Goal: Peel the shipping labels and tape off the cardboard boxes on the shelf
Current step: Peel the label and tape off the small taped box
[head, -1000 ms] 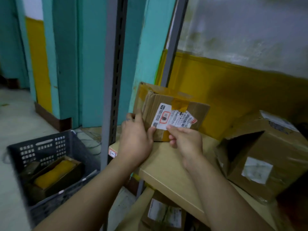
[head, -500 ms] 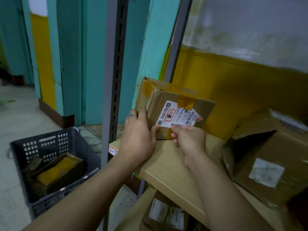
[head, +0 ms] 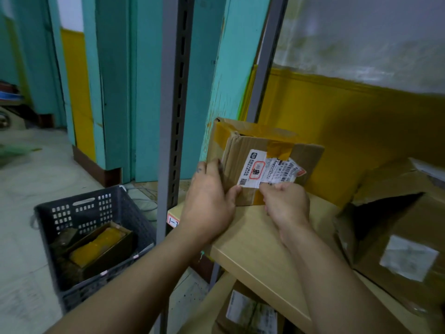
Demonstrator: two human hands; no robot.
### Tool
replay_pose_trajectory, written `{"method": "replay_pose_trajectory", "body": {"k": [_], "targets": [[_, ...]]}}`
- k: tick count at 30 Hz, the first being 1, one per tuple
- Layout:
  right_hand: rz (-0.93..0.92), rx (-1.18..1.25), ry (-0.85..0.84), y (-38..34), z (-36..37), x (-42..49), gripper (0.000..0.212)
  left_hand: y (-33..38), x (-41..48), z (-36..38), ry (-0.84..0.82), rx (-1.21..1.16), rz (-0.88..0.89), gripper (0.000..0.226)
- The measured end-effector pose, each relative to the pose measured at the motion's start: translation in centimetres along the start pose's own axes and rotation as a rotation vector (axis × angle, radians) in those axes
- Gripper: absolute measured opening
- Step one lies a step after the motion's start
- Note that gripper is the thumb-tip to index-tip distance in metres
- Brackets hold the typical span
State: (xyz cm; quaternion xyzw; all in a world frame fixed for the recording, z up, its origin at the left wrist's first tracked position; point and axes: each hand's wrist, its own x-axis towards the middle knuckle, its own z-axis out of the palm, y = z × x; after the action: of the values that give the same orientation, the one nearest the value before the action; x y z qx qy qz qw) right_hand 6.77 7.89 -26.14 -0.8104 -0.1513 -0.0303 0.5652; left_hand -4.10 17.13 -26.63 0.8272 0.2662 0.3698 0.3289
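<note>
A small cardboard box (head: 243, 150) with yellow-brown tape stands at the left end of the wooden shelf (head: 260, 247). A white shipping label (head: 261, 171) with red print is stuck on its front, its right part wrinkled and partly lifted. My left hand (head: 208, 201) grips the box's left side, thumb against the front below the label. My right hand (head: 286, 204) pinches the label's lower edge near the middle.
A larger torn cardboard box (head: 399, 227) with a white label lies on the shelf's right. Another labelled box (head: 250, 312) sits on the shelf below. A grey slotted upright (head: 172, 116) stands left of the shelf. A dark plastic crate (head: 91, 239) holding a box is on the floor.
The hands and box hold nearly the same pose while the view shifts slightly. My right hand stays at the label's bottom edge, and the label's right part looks a little more lifted.
</note>
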Motion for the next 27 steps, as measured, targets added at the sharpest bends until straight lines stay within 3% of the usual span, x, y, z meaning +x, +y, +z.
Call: {"method": "replay_pose_trajectory", "body": {"k": [5,10,16,21,27], "targets": [[-0.034,-0.035,0.040,0.64,-0.46,-0.36,0.016,-0.01,-0.01,0.05,0.004,0.012,-0.009,0.068],[-0.037,-0.013,0.036,0.81,-0.26,-0.16,0.026,-0.02,-0.24,0.31,0.004,0.049,0.007,0.063],[-0.053,-0.026,0.066,0.86,-0.13,-0.33,0.013,-0.06,-0.32,0.24,0.032,0.078,0.016,0.063],[-0.036,0.021,0.080,0.65,0.23,-0.37,0.014,0.04,-0.47,0.07,0.026,0.022,-0.008,0.040],[-0.035,0.019,0.090,0.73,0.30,0.09,0.010,-0.22,-0.44,0.09,-0.018,-0.015,0.029,0.035]]}}
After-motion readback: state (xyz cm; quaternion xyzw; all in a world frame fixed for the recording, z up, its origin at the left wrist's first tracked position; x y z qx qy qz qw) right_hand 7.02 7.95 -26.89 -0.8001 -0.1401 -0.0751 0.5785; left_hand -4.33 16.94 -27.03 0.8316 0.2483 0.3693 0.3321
